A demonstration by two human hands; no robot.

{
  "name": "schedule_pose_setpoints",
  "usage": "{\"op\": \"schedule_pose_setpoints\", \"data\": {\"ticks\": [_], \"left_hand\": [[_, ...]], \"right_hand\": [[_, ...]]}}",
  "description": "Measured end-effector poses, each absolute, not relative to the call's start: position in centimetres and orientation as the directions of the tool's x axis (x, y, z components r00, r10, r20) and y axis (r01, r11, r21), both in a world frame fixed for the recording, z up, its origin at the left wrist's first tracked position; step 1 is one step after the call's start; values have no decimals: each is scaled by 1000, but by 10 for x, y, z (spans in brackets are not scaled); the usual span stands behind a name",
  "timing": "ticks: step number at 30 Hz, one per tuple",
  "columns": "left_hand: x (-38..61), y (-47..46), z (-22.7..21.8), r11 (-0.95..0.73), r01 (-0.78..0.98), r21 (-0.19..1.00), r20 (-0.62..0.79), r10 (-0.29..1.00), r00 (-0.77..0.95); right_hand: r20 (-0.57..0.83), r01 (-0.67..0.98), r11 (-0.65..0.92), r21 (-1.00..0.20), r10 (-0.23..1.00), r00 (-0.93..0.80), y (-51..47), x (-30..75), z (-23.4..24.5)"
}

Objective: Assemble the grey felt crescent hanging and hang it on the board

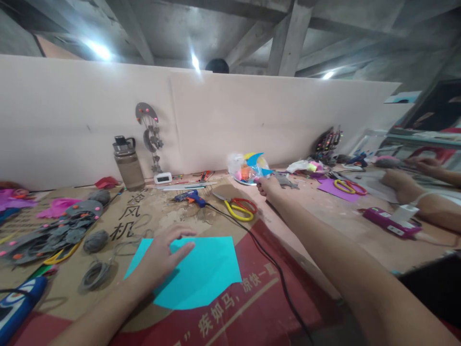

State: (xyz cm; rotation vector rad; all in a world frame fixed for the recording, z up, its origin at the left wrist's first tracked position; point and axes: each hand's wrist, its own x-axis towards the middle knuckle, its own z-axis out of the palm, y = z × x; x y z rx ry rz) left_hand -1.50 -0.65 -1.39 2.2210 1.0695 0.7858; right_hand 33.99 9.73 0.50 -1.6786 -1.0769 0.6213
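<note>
A bright turquoise sheet [201,269], perhaps felt or paper, lies flat in front of me with a cut, angled lower edge. Over its left part hovers or rests my left hand [163,252], fingers apart and nothing in them. My right hand [267,186] reaches far forward, its fingers curled in a pinch at the edge of a clear plastic bag [236,166] of colourful pieces. Whatever the pinch may hold is hidden. Blue and yellow crescent pieces [255,158] lie on the bag. Between the hands are yellow-and-red-handled scissors [239,209] and a blue glue gun [190,197].
The glue gun's black cable [266,254] runs past the sheet's right side. A bottle [127,163] stands by the white board [223,115]. Grey yarn [96,241] and grey felt pieces [68,221] lie left. At right are a purple power strip [391,223] and another person's arms [399,185].
</note>
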Motion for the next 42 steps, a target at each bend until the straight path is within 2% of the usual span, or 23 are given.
{"op": "schedule_pose_setpoints", "data": {"ticks": [2,5,8,10,13,17,20,22,25,28,31,34,38,42], "left_hand": [[-16,-3,-14,-327,416,848,150,903,403],[-14,-2,-14,-29,107,994,-10,938,346],[-9,-6,-12,170,-202,965,-89,930,357],[-6,-10,-9,232,-340,911,-83,913,400],[-5,-14,-7,259,-446,857,-48,901,431],[-3,-12,-11,205,-483,851,-36,942,335],[-1,-9,-16,172,-492,853,-33,960,278],[0,-8,-18,173,-502,847,-41,964,263],[0,-9,-19,159,-526,835,-18,964,264],[0,-9,-20,147,-534,832,2,963,269],[0,-9,-21,139,-527,839,2,966,259],[0,-10,-20,124,-535,835,18,967,253],[0,-11,-17,138,-562,816,13,967,256],[0,-12,-16,172,-590,789,-15,965,261]], "right_hand": [[21,297,-121,-947,900,436,89,323,11],[-56,234,-142,-962,939,338,69,289,17],[-132,190,-170,-967,971,198,43,251,20],[-123,196,-141,-970,987,105,26,228,22],[-111,246,-110,-963,994,13,7,203,25],[-130,336,-104,-936,990,-58,1,193,26],[13,485,31,-874,999,-40,6,197,23],[210,605,146,-783,977,36,8,200,22],[480,795,239,-557,874,73,7,202,22],[534,915,235,-329,845,-25,4,201,25],[489,948,213,-236,869,-73,3,198,27],[458,939,225,-259,885,-86,3,196,31],[428,866,279,-414,900,-85,2,194,37],[426,814,249,-525,905,-2,1,195,41]]}}
